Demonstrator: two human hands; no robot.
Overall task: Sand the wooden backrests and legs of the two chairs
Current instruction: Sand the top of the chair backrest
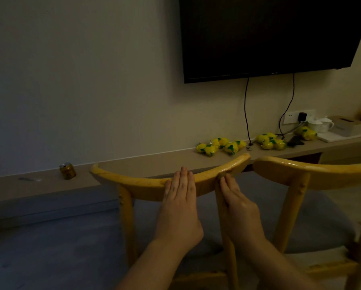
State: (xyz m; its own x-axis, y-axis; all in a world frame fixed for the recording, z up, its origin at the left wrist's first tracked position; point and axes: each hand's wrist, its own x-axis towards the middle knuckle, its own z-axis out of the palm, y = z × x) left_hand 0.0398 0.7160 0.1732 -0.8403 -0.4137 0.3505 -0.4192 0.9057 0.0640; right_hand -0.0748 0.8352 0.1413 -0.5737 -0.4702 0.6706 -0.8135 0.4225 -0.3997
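Two pale wooden chairs stand side by side with their curved backrests toward me. My left hand (180,191) lies flat over the top of the left chair's backrest (133,183), fingers straight and together. My right hand (235,197) reaches up beside the right-hand back leg (227,248) of that chair. Its fingertips hold a small brownish piece of sandpaper (223,174) against the backrest. The right hand's thumb is hidden. The second chair's backrest (322,174) and its leg (290,206) are to the right, with neither hand on them.
A long low shelf (49,185) runs along the wall behind the chairs. It holds a small can (68,171), several yellow packets (221,145), white cups (322,124) and a tissue box (349,125). A dark television (269,34) hangs above, with cables dropping to a socket (296,117).
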